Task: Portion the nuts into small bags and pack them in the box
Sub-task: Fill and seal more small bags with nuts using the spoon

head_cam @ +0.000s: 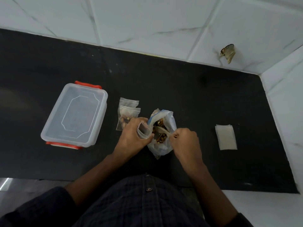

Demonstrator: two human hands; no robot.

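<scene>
A large clear bag of mixed nuts (164,145) stands open on the black counter (188,95), just in front of me. My left hand (132,135) grips a small clear zip bag (144,131), its mouth held open beside the big bag. My right hand (185,138) has its fingers curled and pinches at the near edge of the big bag's opening; what it pinches is unclear. Two filled small bags (127,113) lie overlapping behind my left hand. A clear plastic box (77,115) with orange clips sits shut at the left.
A stack of empty small bags (226,139) lies to the right on the counter. White tiled walls (147,22) close off the back and right side, with a broken hole (228,52) in the back wall.
</scene>
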